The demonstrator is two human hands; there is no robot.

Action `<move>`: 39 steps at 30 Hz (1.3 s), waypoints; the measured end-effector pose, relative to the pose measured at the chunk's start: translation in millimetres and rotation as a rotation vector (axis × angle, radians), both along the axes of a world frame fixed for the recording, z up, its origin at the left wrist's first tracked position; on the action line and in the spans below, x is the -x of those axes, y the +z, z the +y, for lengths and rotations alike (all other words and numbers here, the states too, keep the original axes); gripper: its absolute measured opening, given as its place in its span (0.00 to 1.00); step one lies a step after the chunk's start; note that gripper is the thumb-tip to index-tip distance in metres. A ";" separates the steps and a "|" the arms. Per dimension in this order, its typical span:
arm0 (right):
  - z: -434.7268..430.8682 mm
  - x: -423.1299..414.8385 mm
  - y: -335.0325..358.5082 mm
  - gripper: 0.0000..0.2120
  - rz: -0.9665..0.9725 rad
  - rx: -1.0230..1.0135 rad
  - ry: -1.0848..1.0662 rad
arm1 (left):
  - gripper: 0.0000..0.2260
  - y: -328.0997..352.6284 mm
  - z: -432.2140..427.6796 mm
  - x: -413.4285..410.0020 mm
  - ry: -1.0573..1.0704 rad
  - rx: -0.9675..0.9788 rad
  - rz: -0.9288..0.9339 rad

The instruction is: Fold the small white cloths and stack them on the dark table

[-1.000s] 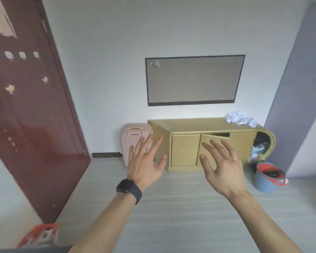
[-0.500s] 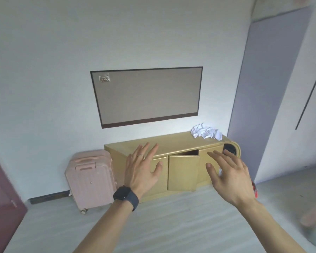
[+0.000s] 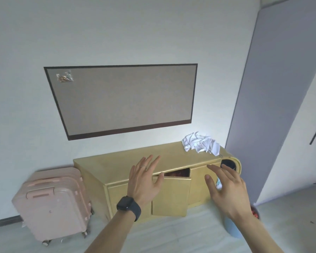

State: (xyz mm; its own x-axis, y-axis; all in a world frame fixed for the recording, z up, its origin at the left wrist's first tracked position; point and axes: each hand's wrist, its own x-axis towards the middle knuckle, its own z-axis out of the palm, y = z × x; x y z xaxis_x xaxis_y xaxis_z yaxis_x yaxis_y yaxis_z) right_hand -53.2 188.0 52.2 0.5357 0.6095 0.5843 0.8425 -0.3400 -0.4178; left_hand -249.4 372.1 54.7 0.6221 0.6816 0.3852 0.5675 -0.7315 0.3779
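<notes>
A crumpled heap of small white cloths (image 3: 200, 143) lies on the right end of a low yellow wooden cabinet (image 3: 128, 159) against the white wall. My left hand (image 3: 144, 179), with a ring and a black watch on the wrist, is raised in front of the cabinet, fingers spread and empty. My right hand (image 3: 226, 190) is held out lower right, also spread and empty. Both hands are well short of the cloths. No dark table is in view.
One cabinet door (image 3: 171, 194) hangs ajar. A pink suitcase (image 3: 53, 203) stands left of the cabinet. A grey board (image 3: 124, 99) hangs on the wall above. A blue bucket (image 3: 232, 227) sits behind my right wrist, and a grey-purple panel (image 3: 274, 88) rises at the right.
The view has swung right and drawn nearer the cabinet: the dark red door has left the frame. Both hands stay raised and spread.
</notes>
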 end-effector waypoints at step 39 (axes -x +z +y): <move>545.1 -609.9 -271.7 0.20 0.543 0.755 0.011 | 0.25 -289.7 497.5 -576.8 0.122 0.588 0.587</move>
State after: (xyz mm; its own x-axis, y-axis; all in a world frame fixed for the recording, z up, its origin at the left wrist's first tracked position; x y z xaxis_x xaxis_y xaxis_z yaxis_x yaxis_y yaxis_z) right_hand 556.7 733.1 -219.5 0.6112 0.7330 -0.2987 0.6010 -0.6754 -0.4274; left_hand 327.3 869.6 -235.0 0.5199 0.7455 -0.4170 0.8531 -0.4287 0.2973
